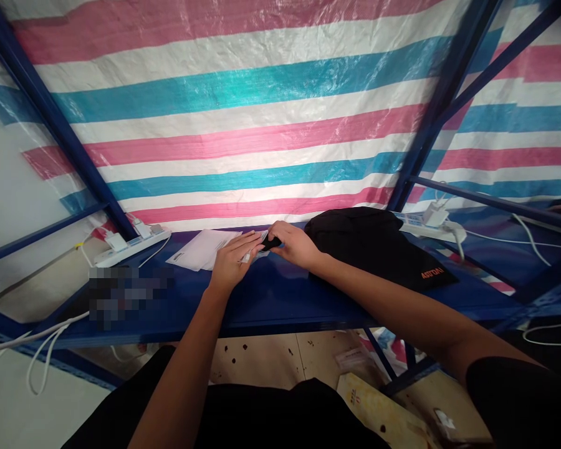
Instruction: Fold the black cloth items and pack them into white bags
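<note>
My right hand (292,244) is closed on a small black object (272,242), pinched between thumb and fingers; its kind is not clear. Close beside it, my left hand (234,259) has its fingers long and pressed together. A small thin white piece (246,257) shows between its thumb and fingers, and some pale, shiny material lies between the two hands. Under and left of the left hand, flat white envelopes or sheets (201,251) rest on the blue shelf (280,299). A black cloth item (355,240) with orange lettering lies just right of the right hand.
Power strips with white plugs lie left (133,246) and right (430,227), trailing cables. Blue posts (425,137) frame the shelf, with a striped sheet (243,125) behind. A blurred patch (116,296) covers the shelf's left. Below right stands a yellowish box (383,411).
</note>
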Available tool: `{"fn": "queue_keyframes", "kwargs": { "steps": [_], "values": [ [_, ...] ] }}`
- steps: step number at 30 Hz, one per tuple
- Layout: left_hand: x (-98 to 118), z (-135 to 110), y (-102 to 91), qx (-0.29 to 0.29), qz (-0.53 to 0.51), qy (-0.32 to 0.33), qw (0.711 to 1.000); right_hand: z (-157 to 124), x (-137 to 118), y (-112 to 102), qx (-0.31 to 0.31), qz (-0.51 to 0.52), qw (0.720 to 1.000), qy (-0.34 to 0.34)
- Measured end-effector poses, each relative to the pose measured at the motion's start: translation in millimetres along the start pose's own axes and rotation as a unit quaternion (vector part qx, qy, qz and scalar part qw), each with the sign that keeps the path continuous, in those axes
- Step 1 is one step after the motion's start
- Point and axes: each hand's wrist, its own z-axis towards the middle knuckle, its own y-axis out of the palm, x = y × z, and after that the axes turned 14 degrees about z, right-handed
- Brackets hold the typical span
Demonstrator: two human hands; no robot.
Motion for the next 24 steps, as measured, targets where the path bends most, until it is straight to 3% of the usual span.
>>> {"fn": "queue_keyframes", "kwargs": {
  "steps": [5, 11, 17, 24],
  "values": [
    [5, 2, -8.7, 0.011, -0.008, -0.056, 0.998, 2, -6, 5, -0.035, -0.095, 0.995, -0.023],
    [2, 2, -12.4, 0.024, -0.097, -0.115, 0.988, 3, 5, 12, 0.013, 0.015, 1.000, -0.023],
    [-7, 2, -3.7, -0.047, -0.059, -0.049, 0.996, 1, 14, 4, 0.025, 0.080, 0.996, -0.005],
    [-7, 1, -4.8, 0.051, -0.051, -0.018, 0.997, 5, 7, 0, 0.024, 0.091, 0.995, -0.019]
  ]
}}
